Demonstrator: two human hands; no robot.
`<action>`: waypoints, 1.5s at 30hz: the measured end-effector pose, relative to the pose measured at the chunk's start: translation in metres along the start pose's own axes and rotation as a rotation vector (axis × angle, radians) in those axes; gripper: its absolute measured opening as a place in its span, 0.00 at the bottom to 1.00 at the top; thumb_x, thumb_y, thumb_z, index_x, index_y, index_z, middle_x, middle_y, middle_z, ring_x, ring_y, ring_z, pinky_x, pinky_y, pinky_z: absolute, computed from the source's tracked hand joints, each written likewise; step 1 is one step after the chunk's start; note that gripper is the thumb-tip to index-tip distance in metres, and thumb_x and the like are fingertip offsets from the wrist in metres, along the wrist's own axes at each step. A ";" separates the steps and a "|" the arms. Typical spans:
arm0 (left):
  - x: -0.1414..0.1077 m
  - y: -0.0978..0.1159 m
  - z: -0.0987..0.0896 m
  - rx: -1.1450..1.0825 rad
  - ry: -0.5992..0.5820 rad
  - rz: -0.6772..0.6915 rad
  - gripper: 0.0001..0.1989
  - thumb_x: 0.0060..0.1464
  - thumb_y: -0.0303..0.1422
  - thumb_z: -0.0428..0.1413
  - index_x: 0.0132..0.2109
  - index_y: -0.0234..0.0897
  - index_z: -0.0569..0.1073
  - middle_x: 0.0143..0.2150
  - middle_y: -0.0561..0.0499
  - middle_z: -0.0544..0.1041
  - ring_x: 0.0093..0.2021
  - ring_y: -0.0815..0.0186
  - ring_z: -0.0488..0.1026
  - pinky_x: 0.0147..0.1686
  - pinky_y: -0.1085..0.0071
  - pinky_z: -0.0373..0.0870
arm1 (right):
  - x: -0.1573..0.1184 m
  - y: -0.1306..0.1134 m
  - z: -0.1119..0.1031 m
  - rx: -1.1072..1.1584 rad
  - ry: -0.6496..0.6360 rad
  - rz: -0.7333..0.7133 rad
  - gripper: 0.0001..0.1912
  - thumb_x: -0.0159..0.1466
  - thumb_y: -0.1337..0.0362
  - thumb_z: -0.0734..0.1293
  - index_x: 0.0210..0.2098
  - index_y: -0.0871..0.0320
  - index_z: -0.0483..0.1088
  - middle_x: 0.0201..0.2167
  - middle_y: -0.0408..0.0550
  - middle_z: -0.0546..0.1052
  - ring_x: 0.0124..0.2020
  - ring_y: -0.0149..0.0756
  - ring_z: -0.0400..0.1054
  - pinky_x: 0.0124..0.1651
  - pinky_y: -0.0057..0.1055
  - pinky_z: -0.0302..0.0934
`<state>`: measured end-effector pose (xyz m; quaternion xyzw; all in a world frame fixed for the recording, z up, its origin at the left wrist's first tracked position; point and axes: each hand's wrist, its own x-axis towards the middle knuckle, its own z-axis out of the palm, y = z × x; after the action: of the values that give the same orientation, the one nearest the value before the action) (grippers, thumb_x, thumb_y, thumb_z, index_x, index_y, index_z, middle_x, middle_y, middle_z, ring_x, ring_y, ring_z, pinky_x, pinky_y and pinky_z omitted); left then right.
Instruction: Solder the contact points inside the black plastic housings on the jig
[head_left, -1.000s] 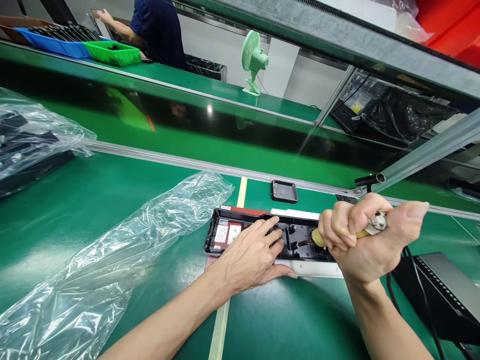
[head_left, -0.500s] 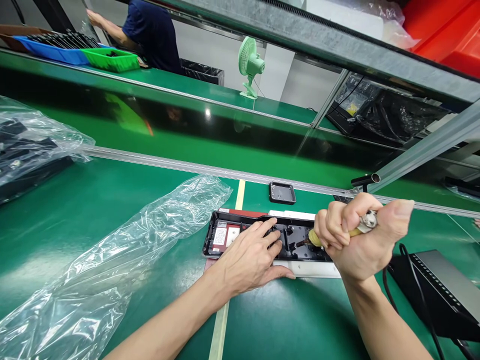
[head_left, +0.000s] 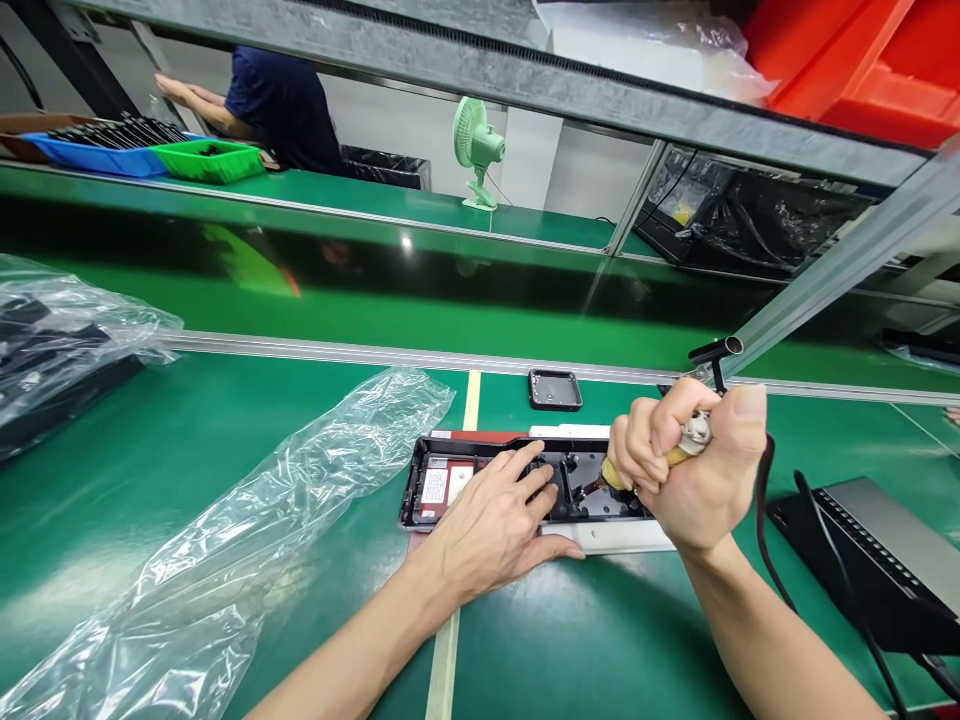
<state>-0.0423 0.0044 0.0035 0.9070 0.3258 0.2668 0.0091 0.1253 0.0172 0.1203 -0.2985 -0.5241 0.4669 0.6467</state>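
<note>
Fingers spread, my left hand [head_left: 491, 510] rests across a long black plastic housing [head_left: 411, 500], its thumb on the white strip [head_left: 622, 540] along the near side. My right hand [head_left: 694, 460] is wrapped round a yellow-handled tool [head_left: 615, 473] with a slim dark shaft; its exact kind is unclear. The tool slants down left, its tip inside the housing near the black ribs. A whitish wrapped end [head_left: 696, 432] pokes out by my right thumb. Inside the housing's left end show a white label [head_left: 433, 486] and reddish surface. My hands hide part of the housing.
Behind the housing sits a small black tray [head_left: 555, 390] with tiny bits. Clear plastic film [head_left: 300, 500] stretches over the left bench. On the right are a black-and-grey box [head_left: 877, 560] and cables. A metal post [head_left: 795, 270] slants behind. Across the bench are a person [head_left: 281, 110] and a green fan [head_left: 476, 145].
The camera view has tilted, so the far bench and shelf sit lower in the picture. My right hand with the tool is slightly more to the left; my left hand stays on the housing.
</note>
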 end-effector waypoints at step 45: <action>0.000 0.000 -0.002 0.004 -0.027 0.001 0.33 0.66 0.56 0.49 0.54 0.29 0.78 0.57 0.39 0.80 0.70 0.45 0.63 0.62 0.48 0.69 | 0.003 -0.001 -0.001 0.014 -0.006 0.017 0.32 0.67 0.37 0.63 0.19 0.56 0.61 0.10 0.37 0.57 0.11 0.27 0.48 0.12 0.25 0.48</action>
<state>-0.0433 0.0038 0.0049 0.9106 0.3259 0.2541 0.0117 0.1270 0.0198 0.1225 -0.2969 -0.5203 0.4771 0.6431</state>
